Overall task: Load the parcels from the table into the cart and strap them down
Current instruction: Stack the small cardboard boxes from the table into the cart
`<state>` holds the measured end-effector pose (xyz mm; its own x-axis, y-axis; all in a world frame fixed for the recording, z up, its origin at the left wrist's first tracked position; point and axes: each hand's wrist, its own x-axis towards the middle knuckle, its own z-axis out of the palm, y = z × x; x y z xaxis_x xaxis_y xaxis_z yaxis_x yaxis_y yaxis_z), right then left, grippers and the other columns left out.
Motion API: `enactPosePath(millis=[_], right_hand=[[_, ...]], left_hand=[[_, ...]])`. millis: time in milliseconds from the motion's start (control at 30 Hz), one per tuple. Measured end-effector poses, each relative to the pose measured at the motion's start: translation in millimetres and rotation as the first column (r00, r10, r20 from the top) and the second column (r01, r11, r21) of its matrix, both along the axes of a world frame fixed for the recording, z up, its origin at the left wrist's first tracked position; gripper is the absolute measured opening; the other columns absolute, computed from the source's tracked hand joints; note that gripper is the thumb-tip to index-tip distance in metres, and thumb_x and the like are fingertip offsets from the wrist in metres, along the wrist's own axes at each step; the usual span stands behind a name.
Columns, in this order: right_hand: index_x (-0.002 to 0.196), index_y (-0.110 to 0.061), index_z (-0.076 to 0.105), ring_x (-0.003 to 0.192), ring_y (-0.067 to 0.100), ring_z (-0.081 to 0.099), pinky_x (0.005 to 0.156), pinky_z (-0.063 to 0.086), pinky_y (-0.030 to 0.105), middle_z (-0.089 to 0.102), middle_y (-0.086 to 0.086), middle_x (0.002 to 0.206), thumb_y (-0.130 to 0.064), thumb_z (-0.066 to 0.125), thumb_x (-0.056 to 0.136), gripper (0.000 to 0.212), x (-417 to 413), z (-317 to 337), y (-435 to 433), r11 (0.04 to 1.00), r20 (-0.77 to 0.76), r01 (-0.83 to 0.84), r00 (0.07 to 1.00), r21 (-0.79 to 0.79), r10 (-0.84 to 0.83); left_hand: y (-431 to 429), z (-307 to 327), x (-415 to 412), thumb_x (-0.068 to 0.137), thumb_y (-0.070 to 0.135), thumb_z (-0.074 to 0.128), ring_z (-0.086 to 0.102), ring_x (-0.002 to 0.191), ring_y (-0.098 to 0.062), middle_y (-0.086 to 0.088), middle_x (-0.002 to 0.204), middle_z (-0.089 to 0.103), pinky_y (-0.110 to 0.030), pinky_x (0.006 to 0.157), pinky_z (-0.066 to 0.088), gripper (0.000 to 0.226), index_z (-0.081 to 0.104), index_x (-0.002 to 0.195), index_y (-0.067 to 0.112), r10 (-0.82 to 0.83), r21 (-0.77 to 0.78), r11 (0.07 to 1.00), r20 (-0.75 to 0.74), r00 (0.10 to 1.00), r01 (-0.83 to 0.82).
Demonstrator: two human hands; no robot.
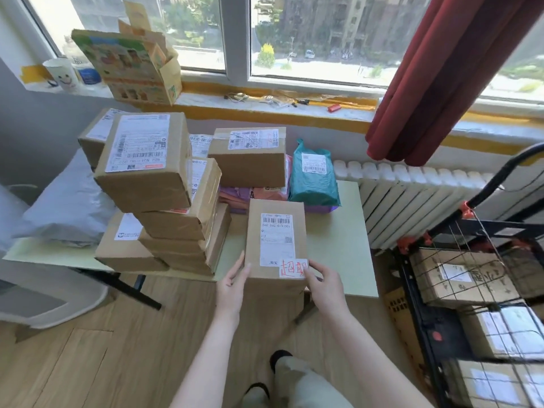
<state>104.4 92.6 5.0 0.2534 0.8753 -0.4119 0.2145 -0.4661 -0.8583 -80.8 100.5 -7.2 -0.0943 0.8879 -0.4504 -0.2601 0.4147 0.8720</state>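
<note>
View from the head, looking down at a pale green desk (338, 254) under a window. One brown box (275, 231) lies at the desk's near edge, directly ahead of the person and between both hands. Its long axis runs straight away from the person, with the short end nearest. A shipping label and a white sticker with red handwriting face up.

The left hand (232, 285) lies against the box's left side, fingers straight, thumb at the top edge. The right hand (323, 285) grips the near right corner, thumb on the sticker and fingers curled round the side. Both hands are equally close, one on each flank.

The black wire cart (418, 307) stands on the floor to the person's right, lower than the desk, with several boxes already inside. The box would likely have to be lifted, swung right and lowered.

Further left on the desk a leaning stack (164, 201) of boxes stands just beside the held box; behind it lies a teal bag (313, 178).
</note>
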Motion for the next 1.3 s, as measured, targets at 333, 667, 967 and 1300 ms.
enactPosePath(millis=[333,667,967,1300], right_hand=[[0.122,-0.020,0.063,0.099,0.002,0.068,0.095,0.053,0.031,0.073,-0.009,0.104,-0.016,0.062,0.093,0.029,30,69,-39,0.941,-0.235,0.235,0.956,0.242,-0.178],[0.123,-0.028,0.063,0.112,0.011,0.063,0.104,0.045,0.053,0.073,-0.007,0.111,-0.036,0.067,0.080,0.044,90,96,-85,0.881,-0.346,0.394,0.891,0.261,-0.296],[0.127,-0.024,0.059,0.111,0.015,0.065,0.081,0.056,0.022,0.071,0.001,0.115,-0.034,0.061,0.081,0.047,176,97,-124,0.824,-0.458,0.487,0.827,0.289,-0.327],[0.128,-0.029,0.057,0.118,0.019,0.060,0.099,0.050,0.041,0.069,-0.003,0.118,-0.058,0.065,0.070,0.065,292,100,-163,0.753,-0.453,0.610,0.759,0.246,-0.467]], left_hand=[[-3,55,23,0.070,0.037,0.073,0.063,0.111,-0.008,0.006,0.115,0.070,-0.037,0.105,0.041,0.049,0.062,0.118,0.038,-0.216,0.222,0.954,0.034,0.976,0.203],[-4,72,87,0.048,0.049,0.076,0.056,0.121,-0.021,-0.006,0.135,0.055,-0.030,0.081,0.048,0.079,0.052,0.123,0.048,-0.347,0.247,0.914,0.069,0.935,0.321],[-25,89,177,0.047,0.041,0.077,0.065,0.108,-0.023,-0.006,0.125,0.064,-0.033,0.078,0.054,0.081,0.053,0.125,0.039,-0.461,0.243,0.869,0.080,0.884,0.431],[-59,83,305,0.066,0.025,0.068,0.064,0.075,-0.022,-0.004,0.093,0.069,-0.040,0.076,0.054,0.068,0.046,0.130,0.023,-0.571,0.065,0.820,0.153,0.806,0.569]])
